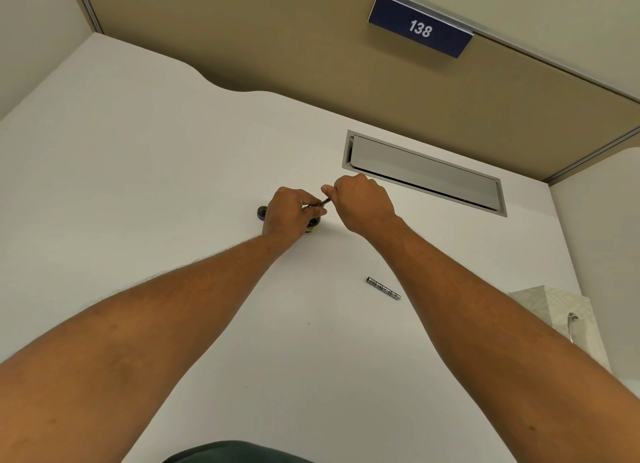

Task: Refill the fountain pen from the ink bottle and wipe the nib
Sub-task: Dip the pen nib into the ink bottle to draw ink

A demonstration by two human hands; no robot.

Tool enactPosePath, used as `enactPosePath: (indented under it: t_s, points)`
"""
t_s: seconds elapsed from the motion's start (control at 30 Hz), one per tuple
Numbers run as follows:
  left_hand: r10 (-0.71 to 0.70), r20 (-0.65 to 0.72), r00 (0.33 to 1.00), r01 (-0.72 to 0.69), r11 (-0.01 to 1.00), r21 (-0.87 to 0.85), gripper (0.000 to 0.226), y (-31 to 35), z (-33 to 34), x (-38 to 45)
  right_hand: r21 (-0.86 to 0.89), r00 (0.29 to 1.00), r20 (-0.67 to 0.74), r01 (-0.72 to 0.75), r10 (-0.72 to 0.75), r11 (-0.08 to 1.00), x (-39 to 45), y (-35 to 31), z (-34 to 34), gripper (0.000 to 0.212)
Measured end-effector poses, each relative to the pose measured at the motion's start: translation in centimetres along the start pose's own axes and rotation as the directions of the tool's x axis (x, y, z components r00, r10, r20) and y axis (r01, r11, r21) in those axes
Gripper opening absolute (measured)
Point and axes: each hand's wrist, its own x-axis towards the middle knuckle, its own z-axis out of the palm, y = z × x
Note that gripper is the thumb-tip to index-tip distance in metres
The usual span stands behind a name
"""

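Both hands meet mid-bench over the ink bottle (313,225) — left hand (289,213) and right hand (363,203) each closed on an end of the thin fountain pen (323,203). Bottle cap (262,212) sits just left; metal pen barrel (383,288) lies apart, nearer the person, on the white bench (173,185).

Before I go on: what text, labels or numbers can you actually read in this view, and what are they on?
"138": white digits on the blue sign on the partition.
Ink bottle label: mostly hidden by the left hand, unreadable.
Metal pen barrel markings: too small to read.
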Motion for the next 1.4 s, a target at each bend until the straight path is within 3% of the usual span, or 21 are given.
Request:
enactPosePath:
  t_s: [0.1, 0.23, 0.4, 0.5, 0.63, 0.77, 1.13, 1.3, 1.4]
  points:
    - [-0.01, -0.002, 1.0, 0.01, 1.0, -0.012, 0.019, 0.1, 0.0, 0.0, -0.032, 0.999, 0.012, 0.033, -0.033, 0.999, -0.1, 0.1, -0.2, 0.025]
    - [-0.029, -0.001, 1.0, 0.029, 0.999, -0.018, 0.017, 0.1, 0.0, 0.2, 0.055, 0.999, 0.025, -0.042, 0.04, 0.998, 0.0, 0.1, -0.1, 0.043]
    - [-0.032, 0.002, 0.999, 0.032, 0.999, -0.008, 0.018, 0.1, 0.1, 0.2, -0.083, 0.997, 0.037, 0.068, -0.065, 0.994, -0.2, 0.2, 0.1, 0.025]
    - [-0.038, 0.009, 0.999, 0.038, 0.999, -0.004, 0.016, 0.1, 0.0, 0.1, -0.055, 0.999, 0.043, 0.026, -0.023, 0.998, -0.2, 0.3, -0.1, 0.028]
    - [-0.051, 0.014, 0.999, 0.051, 0.999, -0.014, 0.015, 0.3, -0.1, 0.1, 0.03, 0.996, 0.043, -0.078, 0.077, 0.996, 0.2, 0.5, 0.3, 0.053]
    - [-0.071, 0.013, 0.997, 0.072, 0.997, -0.029, 0.019, 0.5, -0.1, 0.0, 0.053, 0.996, 0.019, -0.087, 0.086, 0.995, 0.0, 0.8, 0.7, 0.063]
    - [-0.071, -0.018, 0.997, 0.069, 0.994, -0.081, 0.024, 1.0, -0.5, -0.3, 0.113, 0.99, -0.031, -0.133, 0.137, 0.985, -3.0, 1.4, 2.4, 0.058]
    - [-0.101, -0.058, 0.993, 0.091, 0.983, -0.157, 0.023, 2.1, -1.2, -0.5, 0.217, 0.98, -0.028, -0.186, 0.196, 0.958, -5.1, 0.9, 3.2, 0.059]
    - [-0.14, -0.084, 0.987, 0.111, 0.951, -0.29, 0.024, 3.1, -1.9, -1.2, 0.308, 0.965, -0.025, -0.243, 0.263, 0.92, -6.6, 0.5, 3.4, 0.055]
